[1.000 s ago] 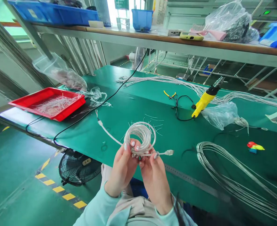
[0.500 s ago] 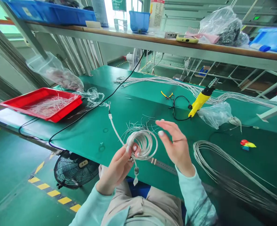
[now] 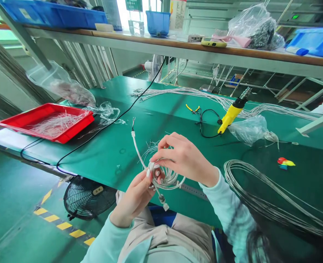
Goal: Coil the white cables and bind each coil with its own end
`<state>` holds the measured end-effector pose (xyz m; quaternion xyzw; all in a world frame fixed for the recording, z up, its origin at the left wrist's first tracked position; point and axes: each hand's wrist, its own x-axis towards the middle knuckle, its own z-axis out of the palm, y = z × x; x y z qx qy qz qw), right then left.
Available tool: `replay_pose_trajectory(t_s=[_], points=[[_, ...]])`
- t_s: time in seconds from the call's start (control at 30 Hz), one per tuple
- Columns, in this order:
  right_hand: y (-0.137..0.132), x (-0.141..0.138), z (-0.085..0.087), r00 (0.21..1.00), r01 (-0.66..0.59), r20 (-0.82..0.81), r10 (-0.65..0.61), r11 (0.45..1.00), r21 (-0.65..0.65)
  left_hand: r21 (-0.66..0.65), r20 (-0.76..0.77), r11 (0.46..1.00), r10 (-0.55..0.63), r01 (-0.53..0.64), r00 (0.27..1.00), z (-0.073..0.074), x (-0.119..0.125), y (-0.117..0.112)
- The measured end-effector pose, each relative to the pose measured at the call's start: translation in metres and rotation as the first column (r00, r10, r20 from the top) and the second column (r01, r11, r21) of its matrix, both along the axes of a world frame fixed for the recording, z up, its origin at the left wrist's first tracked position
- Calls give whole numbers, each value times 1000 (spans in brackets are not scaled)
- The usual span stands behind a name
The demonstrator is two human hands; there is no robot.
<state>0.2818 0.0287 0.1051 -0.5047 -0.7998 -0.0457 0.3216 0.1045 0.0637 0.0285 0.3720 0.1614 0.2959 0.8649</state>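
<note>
A small coil of clear silvery cable (image 3: 169,178) is held above the near edge of the green table (image 3: 112,149). My left hand (image 3: 137,195) pinches the coil from below, at its left side. My right hand (image 3: 181,155) reaches over the coil from above, its fingers curled and closed on the loops. One cable end with a small connector (image 3: 164,204) dangles below the coil. The other end (image 3: 134,136) sticks up to the left. Short thin wire ties (image 3: 153,148) lie scattered on the table just behind the coil.
A red tray (image 3: 68,131) with wire ties sits at left beside plastic bags. A yellow hand tool (image 3: 231,113), small cutters (image 3: 192,108) and a black cord lie at centre back. Long cable bundles (image 3: 262,197) lie at right. A floor fan (image 3: 88,195) stands under the table.
My right hand let go of the connector end, lifted open above the table, then came down over the coil. The connector end now dangles below; the other end swung upward.
</note>
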Motion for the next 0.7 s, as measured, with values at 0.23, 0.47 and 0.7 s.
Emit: replay_pose_trajectory(t_s=[0.23, 0.47, 0.7], points=[[1, -4, 1, 1000, 14, 13, -15, 997, 79, 5, 27, 1000, -7, 7, 1000, 9, -2, -3], [2, -6, -3, 999, 24, -32, -21, 995, 101, -14, 51, 1000, -5, 6, 999, 7, -3, -2], [0, -10, -5, 996, 69, -61, -62, 990, 121, -43, 59, 999, 5, -2, 998, 13, -4, -5]])
